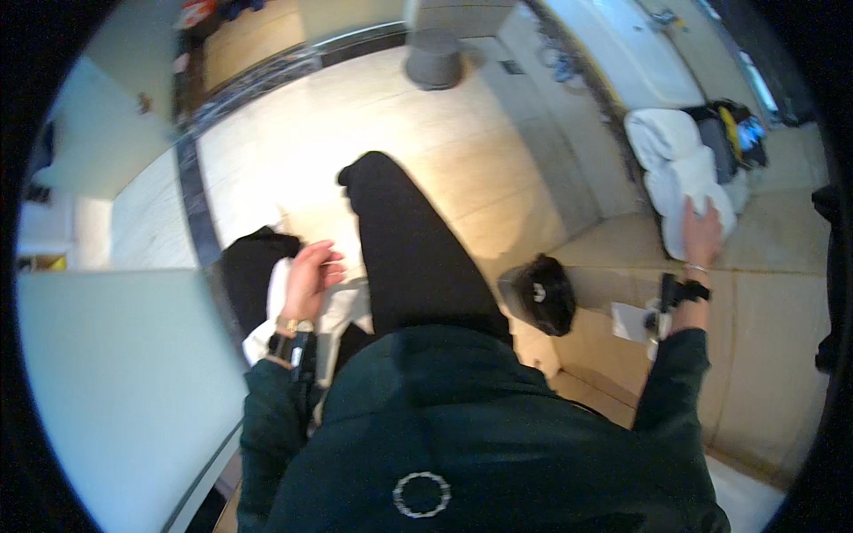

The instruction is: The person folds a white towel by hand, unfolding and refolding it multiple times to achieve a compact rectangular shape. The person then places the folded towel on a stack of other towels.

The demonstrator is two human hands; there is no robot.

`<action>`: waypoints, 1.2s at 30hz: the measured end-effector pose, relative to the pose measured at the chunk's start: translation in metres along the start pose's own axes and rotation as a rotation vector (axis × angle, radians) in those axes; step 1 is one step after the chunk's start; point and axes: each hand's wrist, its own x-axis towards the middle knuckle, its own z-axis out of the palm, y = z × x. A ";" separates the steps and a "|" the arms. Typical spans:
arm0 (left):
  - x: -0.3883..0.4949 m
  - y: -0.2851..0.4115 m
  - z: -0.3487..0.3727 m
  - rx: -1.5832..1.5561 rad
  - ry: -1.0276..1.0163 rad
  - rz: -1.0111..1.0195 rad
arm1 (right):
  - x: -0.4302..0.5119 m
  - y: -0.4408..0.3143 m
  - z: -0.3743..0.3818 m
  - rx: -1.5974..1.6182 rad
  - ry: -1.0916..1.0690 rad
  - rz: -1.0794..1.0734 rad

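My right hand (704, 233) lies on the near end of the white towels (680, 170), which are rolled or folded on a tiled ledge; its fingers are spread over the cloth. My left hand (312, 283) hangs low at my left side with loosely bent fingers and nothing visible in it. Just behind it is white cloth (276, 293), beside a black cloth or garment (256, 273). Between my leg and right arm is a black cap (552, 293) with a greyish brim.
A white bathtub (620, 46) runs along the right, with dark and yellow items (726, 136) beside the towels. A grey bin (434, 60) stands on the tiled floor (286, 153). Frosted glass panels (126, 373) flank my left. White paper (630, 321) shows near my right forearm.
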 end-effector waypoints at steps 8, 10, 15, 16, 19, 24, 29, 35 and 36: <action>-0.056 0.066 -0.059 0.181 0.038 0.267 | -0.082 -0.106 0.000 0.006 0.277 -0.487; -0.079 0.068 -0.075 0.315 0.106 0.341 | -0.122 -0.170 -0.009 0.290 0.214 -0.674; -0.146 0.040 -0.105 0.751 0.224 0.360 | -0.238 -0.320 -0.058 1.063 -0.249 -1.140; -0.158 0.031 -0.109 0.809 0.191 0.408 | -0.257 -0.343 -0.068 1.189 -0.406 -1.318; -0.187 0.006 -0.118 0.872 0.239 0.436 | -0.316 -0.395 -0.092 1.128 -0.705 -1.856; -0.212 -0.018 -0.130 0.763 0.347 0.359 | -0.382 -0.433 -0.107 0.924 -0.871 -2.210; -0.213 -0.030 -0.123 0.785 0.315 0.483 | -0.379 -0.442 -0.106 1.030 -1.057 -2.083; -0.199 -0.014 -0.119 0.909 0.412 0.476 | -0.338 -0.420 -0.122 1.411 -1.256 -1.540; -0.196 -0.007 -0.118 0.895 0.445 0.391 | -0.331 -0.420 -0.125 1.427 -1.296 -1.442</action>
